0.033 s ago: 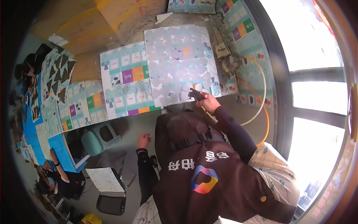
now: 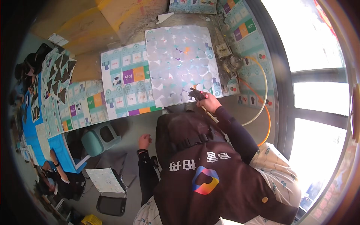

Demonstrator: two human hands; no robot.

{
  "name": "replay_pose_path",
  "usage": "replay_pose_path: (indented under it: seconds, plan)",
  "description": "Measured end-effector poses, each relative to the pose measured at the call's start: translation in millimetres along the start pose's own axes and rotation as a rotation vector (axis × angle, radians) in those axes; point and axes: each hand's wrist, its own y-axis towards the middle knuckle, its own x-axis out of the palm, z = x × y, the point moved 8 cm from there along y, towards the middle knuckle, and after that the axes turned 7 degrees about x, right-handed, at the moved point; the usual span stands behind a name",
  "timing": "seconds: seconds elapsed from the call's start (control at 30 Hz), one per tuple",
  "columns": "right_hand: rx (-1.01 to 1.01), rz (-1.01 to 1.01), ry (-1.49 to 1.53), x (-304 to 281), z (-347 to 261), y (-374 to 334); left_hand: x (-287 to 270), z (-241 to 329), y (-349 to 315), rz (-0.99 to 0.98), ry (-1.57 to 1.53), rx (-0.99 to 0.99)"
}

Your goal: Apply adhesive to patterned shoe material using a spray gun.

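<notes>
My right hand [image 2: 209, 102] is closed round a black spray gun [image 2: 196, 94] at the near edge of the worktable. Its nozzle points over a white sheet [image 2: 157, 93] covered with many pale grey, rounded flat pieces [image 2: 180, 56]. Small orange and purple patches show between these pieces. A pale hose [image 2: 210, 114] runs down from the gun beside my wrist. Away from the table, my left hand [image 2: 144, 141] hangs low on the left, its fingers loosely bent and slightly apart, with nothing visible in it.
Printed sheets [image 2: 127, 95] cover the table left of the work. Cardboard [image 2: 86, 33] stands behind. Yellow and orange hoses [image 2: 267, 112] loop at the right, by a window [image 2: 318, 93]. Below left are a grey-green stool [image 2: 93, 141], a folding chair [image 2: 111, 205] and another person's arm [image 2: 60, 168].
</notes>
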Motion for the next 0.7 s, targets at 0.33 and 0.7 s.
replay_pose_path:
  seconds: [0.33,0.7]
  plan:
    - [-0.011,0.048,-0.106,28,-20,49,0,-37,-10,0.006,0.005,-0.018]
    - [0.069,-0.042,-0.086,15,-42,29,-12,-6,-18,0.349,0.512,0.342]
